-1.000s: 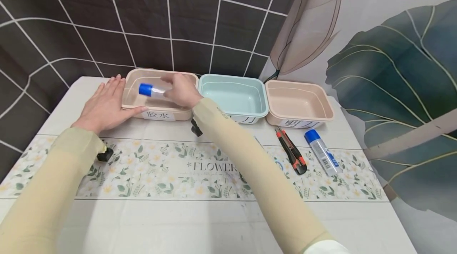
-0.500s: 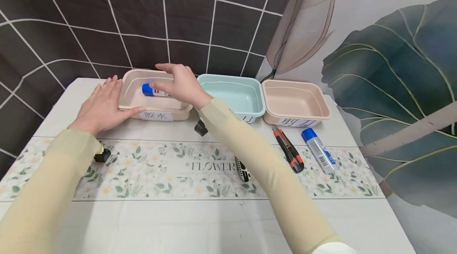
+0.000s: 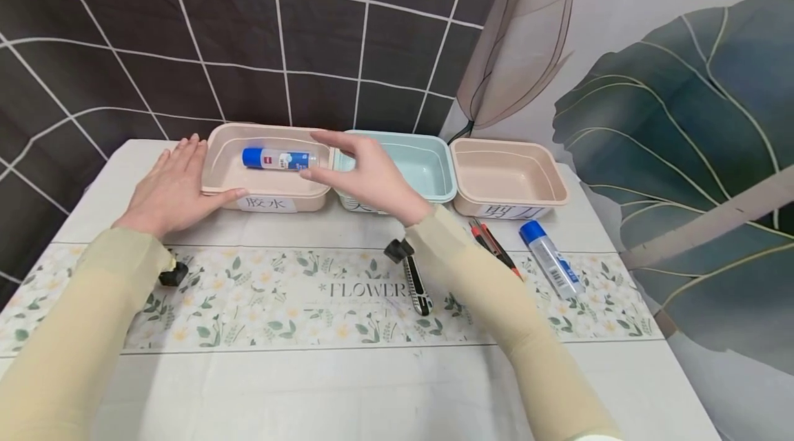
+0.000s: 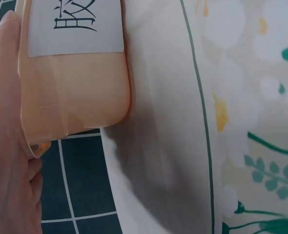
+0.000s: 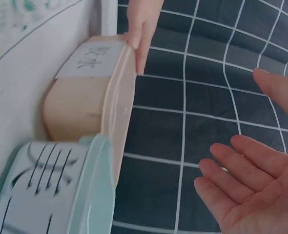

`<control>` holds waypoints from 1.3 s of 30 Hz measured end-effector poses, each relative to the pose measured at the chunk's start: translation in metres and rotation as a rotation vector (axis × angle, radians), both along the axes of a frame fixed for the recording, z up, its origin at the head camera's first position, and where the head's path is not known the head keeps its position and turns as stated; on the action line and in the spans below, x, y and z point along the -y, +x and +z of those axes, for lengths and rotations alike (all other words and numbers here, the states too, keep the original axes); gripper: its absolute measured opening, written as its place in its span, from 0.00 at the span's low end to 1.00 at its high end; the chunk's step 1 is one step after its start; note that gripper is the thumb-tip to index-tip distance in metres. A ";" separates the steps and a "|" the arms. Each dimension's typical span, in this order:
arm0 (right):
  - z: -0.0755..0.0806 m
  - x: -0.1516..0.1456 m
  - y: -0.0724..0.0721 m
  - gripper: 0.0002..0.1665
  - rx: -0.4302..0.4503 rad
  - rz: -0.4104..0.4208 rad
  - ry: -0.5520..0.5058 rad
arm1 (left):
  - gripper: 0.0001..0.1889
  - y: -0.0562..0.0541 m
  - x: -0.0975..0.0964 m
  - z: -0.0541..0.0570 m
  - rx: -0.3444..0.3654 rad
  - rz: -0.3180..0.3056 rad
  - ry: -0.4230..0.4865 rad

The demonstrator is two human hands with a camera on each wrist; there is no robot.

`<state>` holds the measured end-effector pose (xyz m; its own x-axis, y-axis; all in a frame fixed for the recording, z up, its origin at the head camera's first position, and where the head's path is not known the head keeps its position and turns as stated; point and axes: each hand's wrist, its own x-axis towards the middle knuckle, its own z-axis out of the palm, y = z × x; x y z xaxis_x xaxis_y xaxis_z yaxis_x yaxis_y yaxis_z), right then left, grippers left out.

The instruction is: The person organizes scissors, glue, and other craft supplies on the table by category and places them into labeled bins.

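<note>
In the head view a glue bottle [image 3: 279, 159] with a blue cap lies on its side in the left pink bin [image 3: 267, 186]. My left hand [image 3: 170, 186] rests flat against that bin's left end, thumb along the front rim. The left wrist view shows the same hand [image 4: 7, 112] at the bin's rim. My right hand [image 3: 372, 176] hovers over the light blue bin [image 3: 428, 169], thumb and fingers spread around nothing. In the right wrist view its palm [image 5: 261, 195] is bare and its fingers are parted.
A right pink bin [image 3: 509, 176] stands beside the blue one. On the table lie a second glue bottle [image 3: 551, 260], a red and black utility knife [image 3: 496, 248], partly behind the right sleeve, and a black and white cutter [image 3: 418, 286]. A dark gridded cloth [image 3: 236, 34] hangs behind.
My right hand let go of the glue bottle, leaving it in the left bin, and moved right and toward me. The left hand kept its place on the bin.
</note>
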<state>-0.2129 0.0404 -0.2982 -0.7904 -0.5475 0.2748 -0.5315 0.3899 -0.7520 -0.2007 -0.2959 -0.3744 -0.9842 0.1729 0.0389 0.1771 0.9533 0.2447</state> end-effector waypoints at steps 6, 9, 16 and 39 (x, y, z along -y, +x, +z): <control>-0.009 -0.049 0.013 0.36 -0.027 -0.035 -0.011 | 0.61 -0.001 0.000 -0.001 0.003 -0.005 -0.011; -0.015 -0.072 0.019 0.36 -0.003 -0.068 -0.020 | 0.61 -0.001 0.000 -0.001 0.006 -0.008 -0.014; -0.028 -0.116 0.030 0.37 0.027 -0.155 0.020 | 0.61 0.000 0.002 -0.002 0.001 -0.008 -0.009; -0.012 -0.221 0.059 0.42 0.159 -0.426 0.056 | 0.61 -0.002 0.002 -0.002 0.013 0.002 -0.008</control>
<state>-0.1539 0.2610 -0.3103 -0.9784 -0.1746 0.1110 -0.1943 0.5915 -0.7826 -0.2030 -0.2979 -0.3765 -0.9850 0.1707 0.0252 0.1718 0.9555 0.2397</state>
